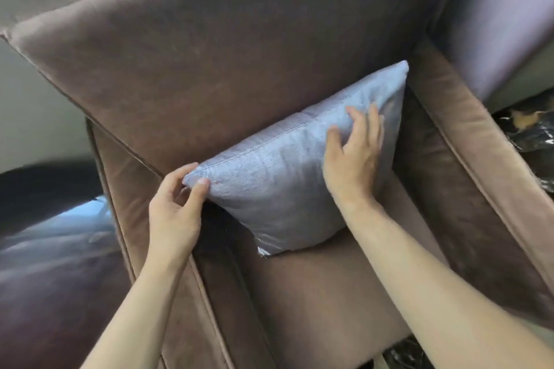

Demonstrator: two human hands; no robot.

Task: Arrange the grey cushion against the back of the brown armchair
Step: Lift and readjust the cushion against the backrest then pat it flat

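The grey cushion stands on the seat of the brown armchair, leaning against its backrest. My left hand pinches the cushion's upper left corner between thumb and fingers. On the cushion's front face, near its right side, my right hand lies flat with the fingers spread. The cushion's lower right part is hidden behind my right arm.
The armchair's padded arms flank the seat on both sides. Dark shiny plastic wrapping lies beyond the right arm. A dark glossy surface is to the left of the chair.
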